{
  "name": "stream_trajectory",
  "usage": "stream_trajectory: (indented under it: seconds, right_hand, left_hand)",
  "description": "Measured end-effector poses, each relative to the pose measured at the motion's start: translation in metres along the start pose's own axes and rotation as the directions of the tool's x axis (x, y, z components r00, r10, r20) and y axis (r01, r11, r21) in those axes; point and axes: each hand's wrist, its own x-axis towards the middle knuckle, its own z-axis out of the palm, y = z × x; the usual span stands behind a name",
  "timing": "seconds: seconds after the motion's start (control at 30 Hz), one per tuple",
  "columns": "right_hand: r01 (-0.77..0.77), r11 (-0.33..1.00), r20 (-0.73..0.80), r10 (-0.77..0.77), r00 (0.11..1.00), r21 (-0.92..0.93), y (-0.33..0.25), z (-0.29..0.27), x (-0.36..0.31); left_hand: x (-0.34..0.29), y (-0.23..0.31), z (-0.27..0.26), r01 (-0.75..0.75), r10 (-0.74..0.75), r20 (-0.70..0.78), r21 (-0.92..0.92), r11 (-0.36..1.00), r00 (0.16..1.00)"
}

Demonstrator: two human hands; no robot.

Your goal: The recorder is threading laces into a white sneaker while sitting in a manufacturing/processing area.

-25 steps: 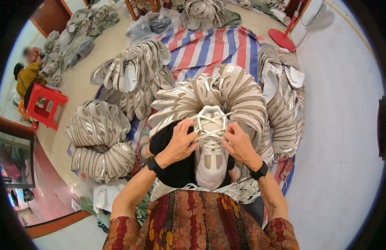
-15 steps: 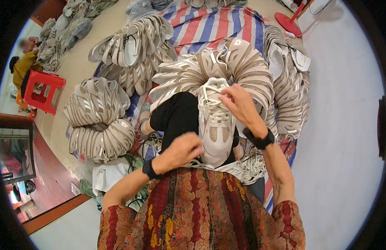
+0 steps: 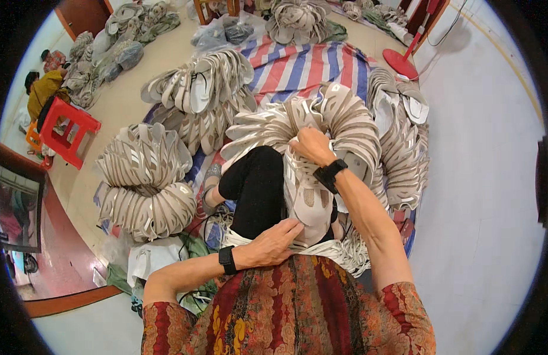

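Observation:
A beige and white shoe upper [image 3: 309, 220] lies lengthwise on my lap, its toe toward me and its collar end away. Fingers curled in, my right hand [image 3: 313, 146] is closed over the collar and lacing, and what it grips there is hidden. Low on the toe, my left hand [image 3: 272, 244] holds the shoe's left edge, with the fingers together along it. Loose white laces [image 3: 349, 251] lie bunched around the toe, over my lap. A curved row of similar uppers [image 3: 345, 115] fans out just beyond the shoe.
More stacked uppers stand at the left [image 3: 146, 207], the far left [image 3: 197, 83] and the right [image 3: 404, 160]. They rest on a striped sheet [image 3: 303, 65]. A red stool [image 3: 66, 131] and a person [image 3: 46, 94] are at the left. A red stand base [image 3: 400, 64] is far right.
My right hand has drawn in over the collar, from open fingers to a closed grip. My left hand has moved down onto the shoe's toe. The view has shifted, showing more of the far floor.

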Motion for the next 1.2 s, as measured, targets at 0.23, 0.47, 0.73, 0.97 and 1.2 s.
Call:
stream_trajectory:
  seconds: [0.23,0.47,0.73,0.97,1.2]
  right_hand:
    - [-0.152,0.654,0.136,0.075,0.988,0.741,0.099,-0.059,-0.01]
    - [-0.261,0.581,0.19,0.182,0.965,0.771,0.129,-0.033,-0.113]
    - [-0.026,0.625,-0.103,0.169,0.98,0.78,0.113,-0.027,-0.113]
    - [0.1,0.619,-0.238,0.144,0.961,0.779,0.115,-0.019,-0.111]
    - [-0.044,0.303,-0.026,0.224,0.974,0.952,0.141,-0.002,-0.153]
  left_hand:
    - [0.013,-0.016,-0.022,0.004,-0.011,0.347,0.021,1.0,0.938]
    - [0.091,-0.041,-0.117,0.094,-0.032,0.602,-0.072,0.993,0.798]
    - [0.305,-0.073,-0.098,-0.118,0.117,0.024,0.355,0.927,0.993]
    - [0.348,-0.074,-0.02,-0.485,0.296,0.431,0.441,0.755,0.853]
    - [0.355,-0.099,-0.05,-0.486,0.344,0.395,0.354,0.799,0.852]
